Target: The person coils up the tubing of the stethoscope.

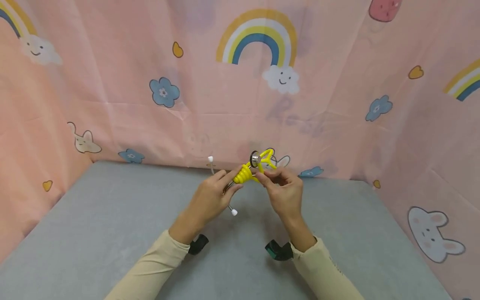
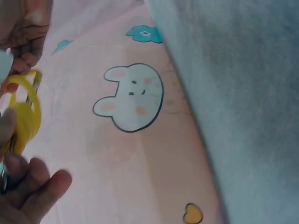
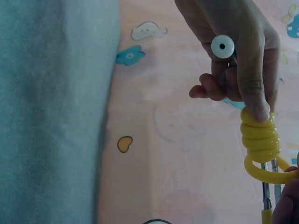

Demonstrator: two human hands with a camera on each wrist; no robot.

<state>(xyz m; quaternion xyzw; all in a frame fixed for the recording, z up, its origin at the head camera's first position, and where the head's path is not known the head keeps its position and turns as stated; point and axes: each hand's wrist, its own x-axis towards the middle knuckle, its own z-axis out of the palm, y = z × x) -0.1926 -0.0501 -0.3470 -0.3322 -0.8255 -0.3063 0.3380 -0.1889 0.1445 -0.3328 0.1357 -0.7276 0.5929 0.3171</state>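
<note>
A stethoscope with yellow tubing (image 1: pixel 243 174) is held up between both hands above the tabletop. Its tubing is wound in tight coils (image 3: pixel 260 137) round the metal ear tubes (image 3: pixel 266 189). My left hand (image 1: pixel 211 192) grips the coiled part, thumb on the coils in the right wrist view. White ear tips (image 1: pixel 210 159) (image 1: pixel 234 212) stick out on either side of that hand. With thumb and fingers my right hand (image 1: pixel 286 192) pinches the yellow tubing beyond the coils. The round chestpiece (image 1: pixel 255 158) stands above, beside a loose loop of tubing (image 1: pixel 268 156).
Below the hands lies a grey tabletop (image 1: pixel 123 216). Behind it and at both sides hangs a pink printed cloth (image 1: pixel 330 41), close to the far table edge. Black pieces (image 1: pixel 198 244) (image 1: pixel 279 250) show at each wrist by the sleeves.
</note>
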